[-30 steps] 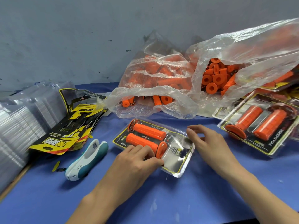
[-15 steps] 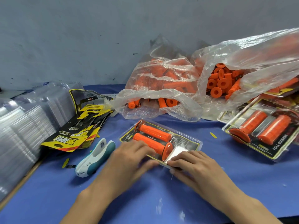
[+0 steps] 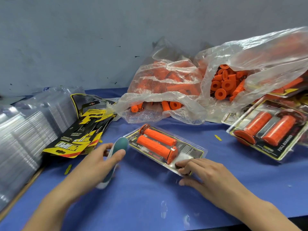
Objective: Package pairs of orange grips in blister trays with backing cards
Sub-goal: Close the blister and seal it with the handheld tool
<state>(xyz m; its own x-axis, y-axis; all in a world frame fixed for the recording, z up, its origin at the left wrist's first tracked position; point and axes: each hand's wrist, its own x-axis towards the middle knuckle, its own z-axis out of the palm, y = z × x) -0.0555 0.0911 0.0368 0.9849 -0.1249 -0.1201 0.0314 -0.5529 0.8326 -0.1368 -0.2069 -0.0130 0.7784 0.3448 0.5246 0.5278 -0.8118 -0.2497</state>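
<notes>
Two orange grips (image 3: 156, 145) sit side by side in the blister pack (image 3: 166, 148) at the middle of the frame, lying on its black and yellow backing card on the blue table (image 3: 150, 197). The right hand (image 3: 206, 177) is at the pack's near right corner, fingers curled down on the clear edge and thumb tucked under it, so it's pinching that corner. The left hand (image 3: 98, 164) is just left of the pack and wrapped around a white and teal stapler (image 3: 119, 147), thumb lying over the teal end; it's a bit motion blurred so I can't tell if the stapler is touching the pack. One finished pack (image 3: 270, 132) with another two grips is over at the right edge, with more packs partly hidden behind it, can't count those. Two clear plastic bags (image 3: 166, 90) full of loose orange grips take up the upper middle and upper right, way too many to count. A fanned stack of yellow and black backing cards (image 3: 80, 135) sits left of centre, and a big pile of empty clear blister trays (image 3: 21, 130) fills the left edge. Couple of little yellow scraps (image 3: 68, 169) are lying on the table too
</notes>
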